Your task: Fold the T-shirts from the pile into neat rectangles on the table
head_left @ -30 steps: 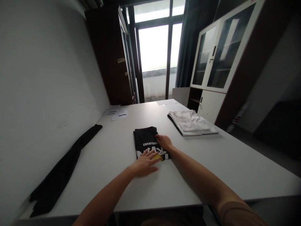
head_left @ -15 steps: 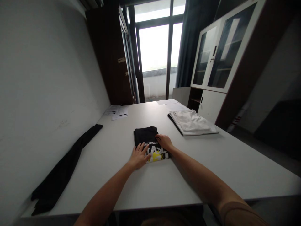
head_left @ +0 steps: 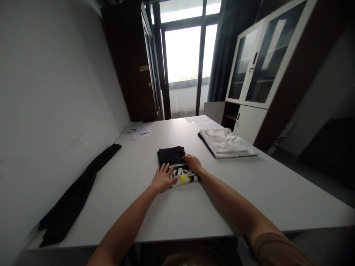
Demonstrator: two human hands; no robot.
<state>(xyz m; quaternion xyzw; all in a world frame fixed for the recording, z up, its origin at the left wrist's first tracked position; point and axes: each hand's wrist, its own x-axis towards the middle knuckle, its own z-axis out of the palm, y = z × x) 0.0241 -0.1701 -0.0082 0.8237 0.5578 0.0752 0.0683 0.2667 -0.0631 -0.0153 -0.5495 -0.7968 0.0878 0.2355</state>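
Note:
A folded black T-shirt (head_left: 172, 153) with white lettering and a yellow print lies in the middle of the table. My left hand (head_left: 163, 178) rests flat on its left front part, fingers spread. At the shirt's right edge, my right hand (head_left: 193, 163) has its fingers curled in and its fingertips pinching the cloth; part of the print is hidden beneath that hand and wrist.
On the white table (head_left: 155, 229), a stack of folded white clothes (head_left: 227, 142) with something black underneath lies to the right. A long black garment (head_left: 80, 192) stretches along the left wall. Paper sheets (head_left: 141, 131) lie at the far left; a glass-door cabinet (head_left: 249, 74) stands beyond.
The view has shifted slightly. My right fingers look more curled at the shirt's right edge, while my left hand stays flat on the cloth.

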